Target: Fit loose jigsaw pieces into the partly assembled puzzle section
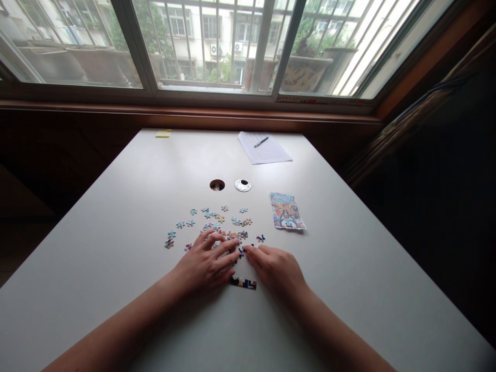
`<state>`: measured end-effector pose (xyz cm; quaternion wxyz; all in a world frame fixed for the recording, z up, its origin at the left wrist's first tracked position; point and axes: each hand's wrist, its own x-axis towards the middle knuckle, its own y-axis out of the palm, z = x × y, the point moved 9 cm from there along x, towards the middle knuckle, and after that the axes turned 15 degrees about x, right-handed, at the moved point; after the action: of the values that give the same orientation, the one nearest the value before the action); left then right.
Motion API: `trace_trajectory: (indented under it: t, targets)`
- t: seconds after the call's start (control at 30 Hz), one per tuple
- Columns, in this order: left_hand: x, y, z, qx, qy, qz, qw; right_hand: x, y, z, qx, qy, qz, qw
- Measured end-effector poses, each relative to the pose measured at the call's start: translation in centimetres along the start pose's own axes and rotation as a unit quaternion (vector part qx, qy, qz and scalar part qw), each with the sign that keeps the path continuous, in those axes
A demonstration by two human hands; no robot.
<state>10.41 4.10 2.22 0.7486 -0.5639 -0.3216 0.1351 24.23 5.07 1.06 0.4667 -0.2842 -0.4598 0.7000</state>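
Note:
My left hand (209, 259) lies with spread fingers over the jigsaw pieces, touching some and covering others. My right hand (277, 267) is closed in a pinch, its fingertips at a small dark blue and white jigsaw piece (241, 252) in front of the left fingers. Below the hands, near my left little finger, is a joined dark strip of jigsaw pieces (245, 283). Loose jigsaw pieces (207, 214) in light blue, yellow and red lie scattered beyond the hands. One dark piece (261, 238) sits apart, just past my right knuckles.
A colourful picture sheet (287, 212) lies right of the pieces on the white table (127, 222). Behind are a round hole (217, 185), a metal ring cover (243, 185), papers (267, 152) with a pen (261, 142), and a yellow sticky note (163, 134). A window borders the far side.

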Motion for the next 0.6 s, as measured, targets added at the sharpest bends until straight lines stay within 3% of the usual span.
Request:
trace_trajectory:
  t: [0.3, 0.6]
  targets:
    - [-0.1, -1.1, 0.2, -0.002, -0.005, -0.048, 0.999, -0.4, -0.6, -1.0, 0.041, -0.004, -0.040, 0.998]
    - [-1.5, -3.6, 2.5, -0.059, -0.064, -0.143, 0.986, -0.6, -1.1, -0.6, 0.117, -0.096, -0.066, 0.986]
